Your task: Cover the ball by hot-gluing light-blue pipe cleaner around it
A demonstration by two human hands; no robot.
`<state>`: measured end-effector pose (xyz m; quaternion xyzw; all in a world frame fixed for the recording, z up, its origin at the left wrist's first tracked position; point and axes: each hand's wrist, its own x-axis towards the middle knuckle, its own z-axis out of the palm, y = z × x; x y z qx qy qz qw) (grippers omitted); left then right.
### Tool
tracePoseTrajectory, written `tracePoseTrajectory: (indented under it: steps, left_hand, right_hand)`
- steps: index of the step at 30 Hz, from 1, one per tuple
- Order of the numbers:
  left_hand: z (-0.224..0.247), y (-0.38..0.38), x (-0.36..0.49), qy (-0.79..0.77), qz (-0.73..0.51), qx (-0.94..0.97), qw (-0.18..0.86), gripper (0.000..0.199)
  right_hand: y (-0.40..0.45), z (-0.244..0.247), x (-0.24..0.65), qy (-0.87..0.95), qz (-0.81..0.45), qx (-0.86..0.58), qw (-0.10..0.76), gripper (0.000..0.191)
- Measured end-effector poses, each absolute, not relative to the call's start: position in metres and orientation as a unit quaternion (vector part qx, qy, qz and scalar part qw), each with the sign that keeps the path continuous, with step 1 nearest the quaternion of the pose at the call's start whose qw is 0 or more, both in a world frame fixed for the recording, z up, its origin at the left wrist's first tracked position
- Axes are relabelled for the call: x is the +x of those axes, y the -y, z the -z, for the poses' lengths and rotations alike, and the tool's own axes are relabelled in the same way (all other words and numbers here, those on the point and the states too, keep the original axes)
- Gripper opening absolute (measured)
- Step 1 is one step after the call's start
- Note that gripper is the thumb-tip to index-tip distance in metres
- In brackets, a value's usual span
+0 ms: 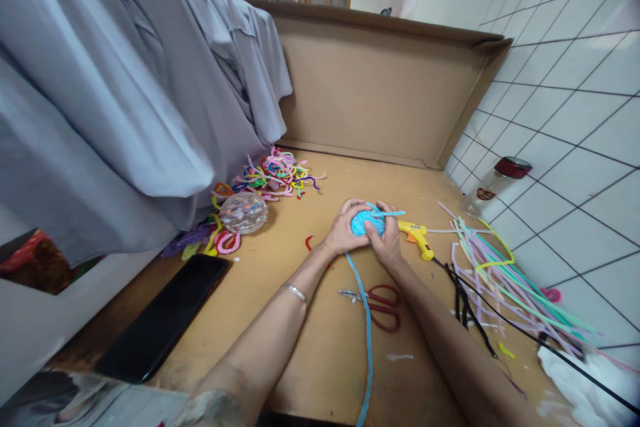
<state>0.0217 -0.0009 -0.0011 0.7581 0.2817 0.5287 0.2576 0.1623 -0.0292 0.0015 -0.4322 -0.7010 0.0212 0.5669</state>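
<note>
A narrow, silver-coloured bracelet [296, 291] circles the left forearm [273, 330] a little above the wrist; it is a smooth, flat band with a slight shine, its surface too small to show any marking. Near the left elbow, at the lower edge of the view, lies a bit of pale grey-green cloth [216, 408], softly mottled and blurred, seemingly a sleeve end. The right forearm [445, 327] is bare and slender, narrowing toward the wrist. Both hands are bare.

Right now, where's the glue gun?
Head view, right of center: the yellow glue gun lies on the table, just right of the right hand, left of the pipe cleaner pile.
</note>
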Motion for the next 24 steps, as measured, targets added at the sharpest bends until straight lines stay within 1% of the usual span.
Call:
tracePoseTrajectory:
  steps: [4,12,20,24]
  left_hand:
    - [0.0005,0.0008,0.0220,-0.277,-0.531,0.758,0.259,0.058]
    - [0.0009,0.0006,0.0216,-0.275,-0.531,0.760,0.253,0.056]
    - [-0.0008,0.0000,0.0216,-0.273,-0.524,0.770,0.242,0.058]
    - [0.0006,-0.0009,0.0218,-0.265,-0.531,0.769,0.237,0.055]
  right_hand:
    - [0.0285,-0.0042,0.1615,0.720,-0.011,-0.437,0.539,0.039]
    - [0.0291,-0.0054,0.1578,0.710,-0.018,-0.447,0.544,0.040]
    - [0.0300,-0.0054,0.1564,0.704,-0.029,-0.447,0.552,0.036]
    - [0.0303,-0.0064,0.1561,0.706,-0.022,-0.451,0.546,0.036]
